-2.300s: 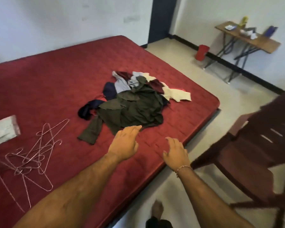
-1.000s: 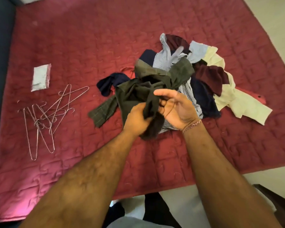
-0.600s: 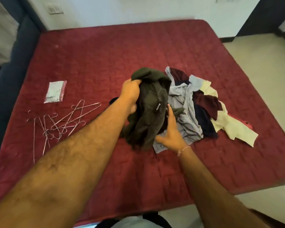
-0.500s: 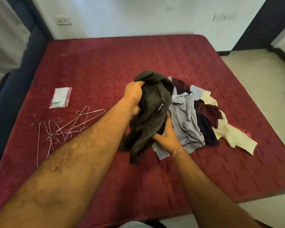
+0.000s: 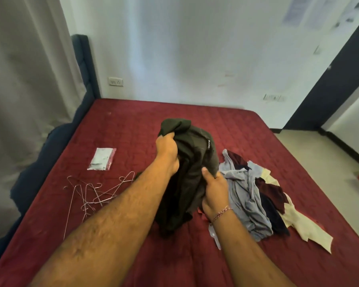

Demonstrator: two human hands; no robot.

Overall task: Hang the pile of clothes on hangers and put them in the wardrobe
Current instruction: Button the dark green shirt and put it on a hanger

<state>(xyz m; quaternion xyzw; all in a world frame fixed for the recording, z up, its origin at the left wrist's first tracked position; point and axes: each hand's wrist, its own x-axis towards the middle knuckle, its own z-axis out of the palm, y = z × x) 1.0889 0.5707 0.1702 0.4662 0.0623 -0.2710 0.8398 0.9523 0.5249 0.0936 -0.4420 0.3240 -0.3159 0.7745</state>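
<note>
A dark olive shirt [image 5: 192, 172] hangs bunched above the red mattress [image 5: 133, 129]. My left hand [image 5: 167, 153] grips its top near the collar. My right hand [image 5: 215, 191] grips its right edge lower down. To the right lies the pile of clothes [image 5: 255, 195]: light blue, maroon, navy and cream garments. Several thin metal wire hangers [image 5: 93, 193] lie tangled on the mattress to the left of my left arm.
A small plastic packet [image 5: 102, 158] lies beyond the hangers. A dark blue headboard [image 5: 81, 83] and a grey curtain [image 5: 25, 79] stand at the left. A white wall runs behind the bed, with a dark door frame [image 5: 330, 79] and tiled floor at the right.
I have lifted the olive shirt higher off the pile with both hands. The view has tilted up, so the wall and curtain now show.
</note>
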